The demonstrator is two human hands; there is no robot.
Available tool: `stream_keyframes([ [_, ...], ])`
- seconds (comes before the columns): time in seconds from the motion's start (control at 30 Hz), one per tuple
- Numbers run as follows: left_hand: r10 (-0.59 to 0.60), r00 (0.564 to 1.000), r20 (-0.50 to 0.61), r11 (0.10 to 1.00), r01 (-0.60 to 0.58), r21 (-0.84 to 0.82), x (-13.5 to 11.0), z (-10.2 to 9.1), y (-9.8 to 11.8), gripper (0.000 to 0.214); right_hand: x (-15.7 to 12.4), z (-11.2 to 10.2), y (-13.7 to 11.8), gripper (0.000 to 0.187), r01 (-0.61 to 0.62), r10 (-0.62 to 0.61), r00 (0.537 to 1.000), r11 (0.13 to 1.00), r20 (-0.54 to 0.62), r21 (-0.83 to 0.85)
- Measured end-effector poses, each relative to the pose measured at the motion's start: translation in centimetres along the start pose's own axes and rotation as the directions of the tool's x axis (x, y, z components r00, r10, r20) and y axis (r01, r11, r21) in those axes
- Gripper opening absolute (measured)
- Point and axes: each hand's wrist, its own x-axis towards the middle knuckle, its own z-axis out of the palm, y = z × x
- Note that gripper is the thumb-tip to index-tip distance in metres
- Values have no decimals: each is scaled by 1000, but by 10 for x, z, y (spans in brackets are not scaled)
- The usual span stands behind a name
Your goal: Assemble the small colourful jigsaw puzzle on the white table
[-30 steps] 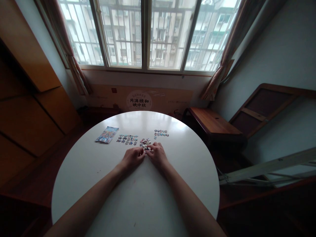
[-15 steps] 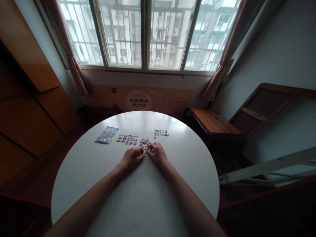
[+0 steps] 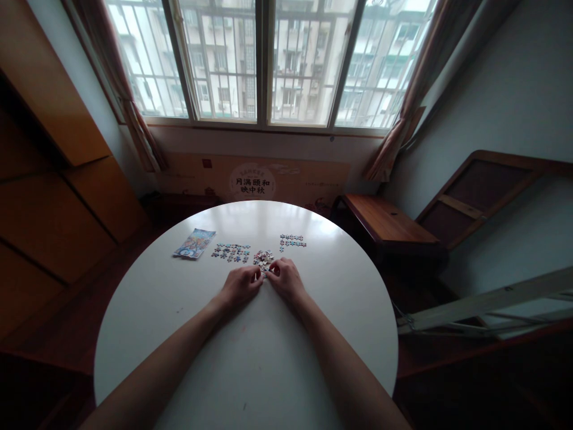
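Both hands meet just in front of a small heap of jigsaw pieces (image 3: 264,257) on the white round table (image 3: 250,382). My left hand (image 3: 242,283) is closed in a pinch, its fingertips on a small jigsaw piece at the heap's near edge. My right hand (image 3: 286,277) pinches at the same spot from the other side, also on a jigsaw piece; the fingers partly cover these pieces. Left of the heap, several jigsaw pieces lie in rows (image 3: 231,252). Further back on the right is another set of jigsaw pieces in rows (image 3: 293,241).
A colourful printed picture sheet (image 3: 195,243) lies at the table's left. Beyond the table stand a wooden bench (image 3: 389,220) on the right and a printed banner panel (image 3: 295,173) under the barred window (image 3: 224,71). Wooden cabinets (image 3: 54,215) line the left side.
My right fingers have shifted very slightly and curled closer to the pieces between my hands. My left hand has stayed nearly still, and the rows of pieces look the same.
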Motion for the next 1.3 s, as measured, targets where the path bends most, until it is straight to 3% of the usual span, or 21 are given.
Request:
stream_keyframes([
  [0.23, 17, 1000, -16, 1000, -17, -14, 0, 3, -2, 24, 1, 3, 4, 10, 38, -36, 999, 998, -27, 54],
  [0.53, 42, 998, -54, 997, -46, -63, 0, 3, -5, 23, 1, 1, 2, 4, 115, -94, 992, 955, -89, 274],
  [0.73, -19, 958, -286, 969, -53, -240, 2, 3, -8, 18, 8, 7, 9, 16, 33, 26, 996, 771, -84, 636],
  [0.83, 16, 954, -299, 956, -102, -274, 3, 4, -8, 18, 11, 9, 13, 19, 5, 72, 995, 693, -76, 721],
  [1.0, 72, 959, -275, 955, -146, -259, 2, 4, -7, 19, 13, 12, 16, 19, -13, 51, 998, 642, -25, 767],
  [1.3, 118, 957, -265, 953, -184, -240, 2, 5, -11, 13, 14, 14, 19, 15, -5, -19, 1000, 659, 24, 752],
])
